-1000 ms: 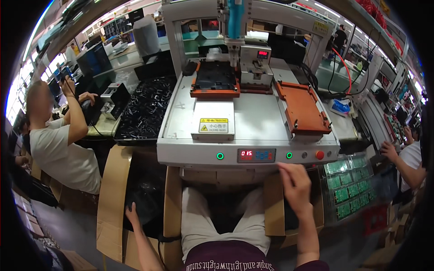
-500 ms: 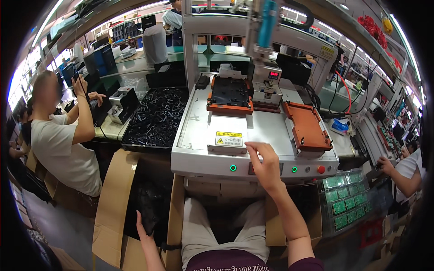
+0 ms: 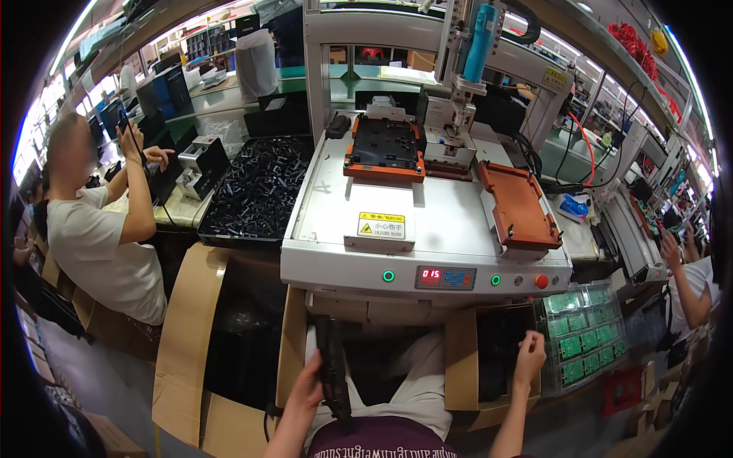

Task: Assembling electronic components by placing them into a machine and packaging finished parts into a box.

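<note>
In front of my lap, my left hand point(image 3: 307, 383) grips a long black plastic housing point(image 3: 332, 366), held upright and seen nearly edge-on. To the right, my right hand point(image 3: 528, 357) has its fingers curled together over the edge of a cardboard box point(image 3: 461, 370) with black parts inside; whether anything is between them is hidden. Beyond both hands stands a white bench machine with a control panel point(image 3: 446, 277). Its left orange fixture point(image 3: 384, 174) carries a black plastic housing point(image 3: 385, 143), while the right orange fixture point(image 3: 519, 206) shows a bare top.
A large open carton point(image 3: 187, 336) lies left of my legs. Small black parts fill a tray point(image 3: 256, 187) beside the machine. Green circuit boards sit in a clear tray point(image 3: 584, 336) at right. A machine head with a blue cylinder point(image 3: 479, 42) hangs overhead. A co-worker point(image 3: 107, 221) sits at left.
My left hand has brought the black housing from the left carton to my lap. My right hand has moved from the machine's front down to the right box. The machine head has shifted right.
</note>
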Demonstrator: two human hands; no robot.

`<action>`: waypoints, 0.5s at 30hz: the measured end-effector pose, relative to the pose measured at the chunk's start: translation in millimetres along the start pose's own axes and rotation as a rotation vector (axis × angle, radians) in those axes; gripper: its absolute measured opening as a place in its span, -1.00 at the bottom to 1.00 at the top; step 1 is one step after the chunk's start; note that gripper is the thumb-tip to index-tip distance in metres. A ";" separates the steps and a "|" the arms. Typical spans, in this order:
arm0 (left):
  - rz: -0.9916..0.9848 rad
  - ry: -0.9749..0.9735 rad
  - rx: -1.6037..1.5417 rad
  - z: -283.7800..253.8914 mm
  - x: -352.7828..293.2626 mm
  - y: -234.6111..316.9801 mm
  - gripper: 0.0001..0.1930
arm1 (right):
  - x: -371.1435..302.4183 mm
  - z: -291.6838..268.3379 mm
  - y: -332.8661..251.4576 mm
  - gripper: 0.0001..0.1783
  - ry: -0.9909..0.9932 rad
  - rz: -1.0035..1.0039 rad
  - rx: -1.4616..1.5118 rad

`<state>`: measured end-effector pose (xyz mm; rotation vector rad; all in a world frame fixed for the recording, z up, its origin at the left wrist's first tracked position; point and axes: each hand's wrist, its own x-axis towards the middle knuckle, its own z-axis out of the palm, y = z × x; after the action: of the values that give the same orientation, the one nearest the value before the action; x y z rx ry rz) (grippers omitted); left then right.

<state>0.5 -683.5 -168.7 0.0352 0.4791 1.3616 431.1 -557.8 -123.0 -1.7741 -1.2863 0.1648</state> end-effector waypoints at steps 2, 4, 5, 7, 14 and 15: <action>-0.003 0.103 0.100 47.9 5.8 -16.5 -0.46 | -2.1 2.2 100.0 -0.83 -0.144 -0.057 -0.388; -0.032 -0.069 0.007 38.7 9.6 -24.9 -0.49 | -11.8 5.9 112.1 -0.76 -0.238 -0.008 -0.445; -0.074 -0.064 0.030 44.2 10.0 -27.5 -0.50 | -13.7 7.4 118.1 -0.67 -0.322 0.044 -0.511; -0.120 0.003 0.127 54.2 6.3 -32.3 -0.50 | -14.0 10.2 129.7 -0.59 -0.284 0.095 -0.418; -0.207 -0.228 -0.069 27.5 4.2 -35.6 -0.49 | -39.3 7.7 117.8 -0.48 -0.035 0.114 -0.202; -0.186 -0.208 -0.074 30.3 6.8 -35.6 -0.49 | -40.2 7.4 122.1 -0.48 -0.028 0.140 -0.216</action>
<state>45.0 -677.5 -154.0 0.0690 0.2502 1.1771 493.0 -591.3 -230.7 -2.0546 -1.2367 0.1337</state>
